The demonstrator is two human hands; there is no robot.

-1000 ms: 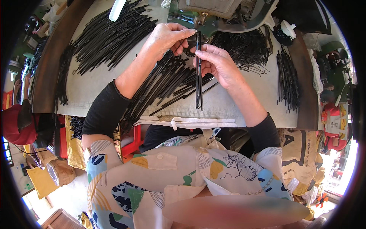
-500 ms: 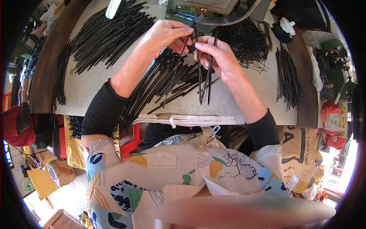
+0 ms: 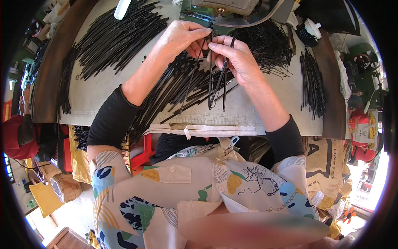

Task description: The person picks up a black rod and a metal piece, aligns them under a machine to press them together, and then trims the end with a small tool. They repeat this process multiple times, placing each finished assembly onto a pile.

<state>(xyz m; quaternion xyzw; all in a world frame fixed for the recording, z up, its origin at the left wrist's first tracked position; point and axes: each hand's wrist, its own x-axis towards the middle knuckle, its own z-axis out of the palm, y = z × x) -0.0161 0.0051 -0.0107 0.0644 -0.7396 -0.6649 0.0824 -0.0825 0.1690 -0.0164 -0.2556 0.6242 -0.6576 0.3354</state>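
Just in front of a green machine, my two hands are close together. My left hand (image 3: 182, 39) pinches the upper end of a thin black strip (image 3: 210, 79) between thumb and fingers; another narrow strip hangs below its fingers. My right hand (image 3: 234, 56) is closed round several black strips (image 3: 224, 89), which dangle toward the table's near edge. Fingers hide where the strips meet, so I cannot tell whether they are joined. Beneath my hands lies a loose bundle of black strips (image 3: 166, 89).
The green machine (image 3: 224, 9) with its metal parts stands at the table's far side. More black strips lie in a large pile (image 3: 120, 39) at far left, a tangled heap (image 3: 267, 45) right of the machine, and a neat bundle (image 3: 313, 85). A white zipper-like band (image 3: 201, 130) runs along the near edge.
The strips hanging from my right hand have swung slightly left and spread differently. Both hands keep nearly the same place and grip.
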